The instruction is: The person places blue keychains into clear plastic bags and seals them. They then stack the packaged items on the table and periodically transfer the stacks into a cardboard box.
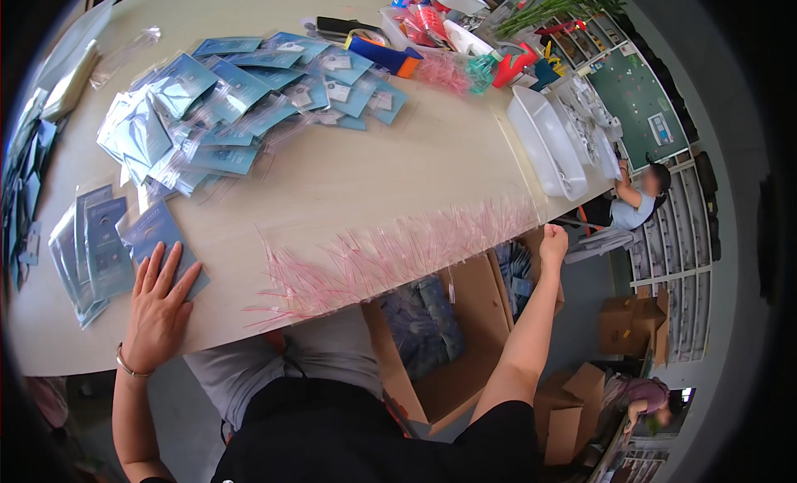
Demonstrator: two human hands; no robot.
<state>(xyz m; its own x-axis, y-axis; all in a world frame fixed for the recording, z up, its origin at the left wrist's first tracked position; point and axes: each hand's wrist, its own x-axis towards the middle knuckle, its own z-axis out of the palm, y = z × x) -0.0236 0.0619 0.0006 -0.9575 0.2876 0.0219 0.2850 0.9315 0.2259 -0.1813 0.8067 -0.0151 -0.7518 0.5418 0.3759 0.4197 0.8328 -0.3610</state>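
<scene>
My left hand [161,307] lies flat with fingers spread, its fingertips on a blue card packet [158,227] in a clear sleeve. Beside it, several similar blue packets [106,238] overlap near the table's left edge. My right arm reaches out to the right. My right hand [554,244] is closed at the table's front right edge, by the end of a long row of thin pink-red strands [357,259]. Whatever its fingers hold, if anything, is too small to make out. The strands lie along the front edge, some with their ends over it.
A large heap of blue packets [224,93] covers the table's back left. Tape dispenser [378,55], red-and-green spray bottle [506,66] and white trays [544,142] stand at the back right. Below the edge are open cardboard boxes [473,350] holding bagged items. Two people [635,205] work farther right.
</scene>
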